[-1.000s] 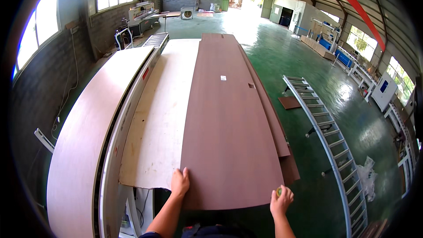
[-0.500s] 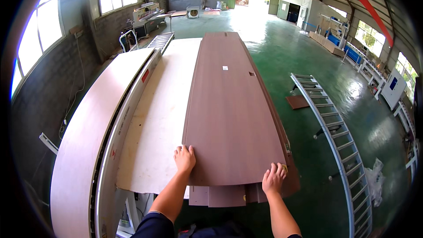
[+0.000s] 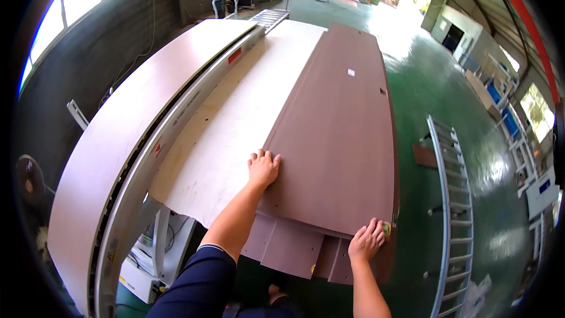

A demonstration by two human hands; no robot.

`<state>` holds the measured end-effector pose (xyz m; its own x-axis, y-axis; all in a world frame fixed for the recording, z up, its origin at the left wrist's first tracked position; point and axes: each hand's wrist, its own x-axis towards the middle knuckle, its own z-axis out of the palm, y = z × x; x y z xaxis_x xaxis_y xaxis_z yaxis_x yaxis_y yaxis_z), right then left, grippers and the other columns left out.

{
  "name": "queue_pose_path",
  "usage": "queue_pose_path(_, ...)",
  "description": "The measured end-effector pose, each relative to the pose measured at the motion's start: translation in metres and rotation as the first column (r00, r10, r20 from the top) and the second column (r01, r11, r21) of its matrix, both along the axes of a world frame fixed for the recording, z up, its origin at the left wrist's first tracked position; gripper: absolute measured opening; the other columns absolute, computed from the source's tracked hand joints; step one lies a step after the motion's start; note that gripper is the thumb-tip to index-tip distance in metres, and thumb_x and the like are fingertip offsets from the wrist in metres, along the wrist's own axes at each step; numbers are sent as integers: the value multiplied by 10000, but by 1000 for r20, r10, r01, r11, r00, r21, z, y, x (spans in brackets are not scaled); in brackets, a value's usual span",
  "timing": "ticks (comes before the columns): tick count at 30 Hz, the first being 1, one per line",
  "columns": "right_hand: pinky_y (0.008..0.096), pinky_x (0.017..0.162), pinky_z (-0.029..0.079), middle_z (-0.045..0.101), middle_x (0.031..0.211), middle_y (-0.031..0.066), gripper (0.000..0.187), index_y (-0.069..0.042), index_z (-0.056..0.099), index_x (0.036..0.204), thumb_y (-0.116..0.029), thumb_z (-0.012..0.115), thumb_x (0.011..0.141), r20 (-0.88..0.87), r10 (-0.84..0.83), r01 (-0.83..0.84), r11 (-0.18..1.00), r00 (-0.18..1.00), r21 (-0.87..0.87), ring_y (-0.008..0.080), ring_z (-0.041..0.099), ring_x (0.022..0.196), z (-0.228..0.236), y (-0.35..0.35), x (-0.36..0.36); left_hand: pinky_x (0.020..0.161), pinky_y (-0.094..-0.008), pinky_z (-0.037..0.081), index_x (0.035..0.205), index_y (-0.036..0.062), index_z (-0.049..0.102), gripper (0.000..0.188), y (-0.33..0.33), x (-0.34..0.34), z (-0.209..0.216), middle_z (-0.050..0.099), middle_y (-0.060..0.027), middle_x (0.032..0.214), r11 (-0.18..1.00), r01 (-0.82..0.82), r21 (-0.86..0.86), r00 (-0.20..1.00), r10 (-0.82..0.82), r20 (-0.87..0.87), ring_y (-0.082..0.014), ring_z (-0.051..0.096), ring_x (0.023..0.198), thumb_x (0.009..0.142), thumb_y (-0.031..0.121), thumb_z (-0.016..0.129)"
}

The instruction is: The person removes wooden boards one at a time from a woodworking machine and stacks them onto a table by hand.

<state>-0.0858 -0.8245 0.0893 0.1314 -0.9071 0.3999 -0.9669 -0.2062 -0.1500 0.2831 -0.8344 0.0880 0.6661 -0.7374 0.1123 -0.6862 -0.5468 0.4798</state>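
Note:
A long brown panel (image 3: 338, 135) lies on a stack of similar panels, with a small white label and a dark slot on its upper face. My left hand (image 3: 263, 168) is closed on its left edge, with the fingers bent over the top. At the near right corner, my right hand (image 3: 366, 240) grips the panel's edge with curled fingers. Right beside those fingers is a small yellow-green thing (image 3: 386, 229) that I cannot make out. Lower brown panels (image 3: 291, 247) stick out past the top panel's near end. The undersides of both hands are hidden.
A pale machine table (image 3: 235, 118) adjoins the stack on the left, bordered by a metal beam (image 3: 176, 112) and a long light-coloured cover (image 3: 123, 123). On the right, a metal roller conveyor (image 3: 454, 200) stands on the green floor (image 3: 412, 100). Machines line the far walls.
The view has swung leftward and tilted. More of the lower panels shows beyond the top panel's near end. Both hands stay at the panel's edges.

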Motion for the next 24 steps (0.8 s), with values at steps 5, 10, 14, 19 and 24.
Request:
queue_pose_path(5,472,1031,325,452,1341,225,437,26,487,1267,-236,445,920,-70,112,-108,992,991,59,381,423,1227,-10,5,25,979,-484,346,1150,21,552,508,92,19,-9,504,-204,1213,999,-26,-33,999,25,-24,-396,432,1158,925,469,474)
queue_pose_path(10,462,887,451,596,1104,243,385,26,589,1119,-145,647,779,99,292,-294,956,951,11,401,543,1049,-7,43,21,862,-477,439,1053,21,555,399,343,-75,-39,561,-220,1027,989,-114,-95,991,107,-79,-396,542,986,879,380,556)
queue_pose_path(14,533,764,437,582,946,185,291,-58,603,947,-209,676,708,265,420,-420,906,868,-59,401,535,860,8,171,11,888,-458,464,1116,65,586,423,549,-165,-99,580,-176,1123,927,-93,364,795,289,-533,-346,560,1065,878,409,527)
queue_pose_path(19,458,954,418,579,1110,207,403,7,591,1084,-194,712,757,532,729,-888,238,430,393,347,551,1021,-64,316,98,919,-433,477,1169,98,648,446,787,-242,-87,618,-132,1226,488,-272,829,275,865,-419,-303,575,1156,838,362,507)
queue_pose_path(24,300,775,456,519,966,98,270,5,580,1020,-46,640,762,705,709,-800,-426,-6,422,201,533,858,-36,477,197,852,-429,499,1075,93,649,380,907,-306,-110,660,-158,1090,-16,-907,420,-232,852,-468,-336,626,1015,832,360,531)
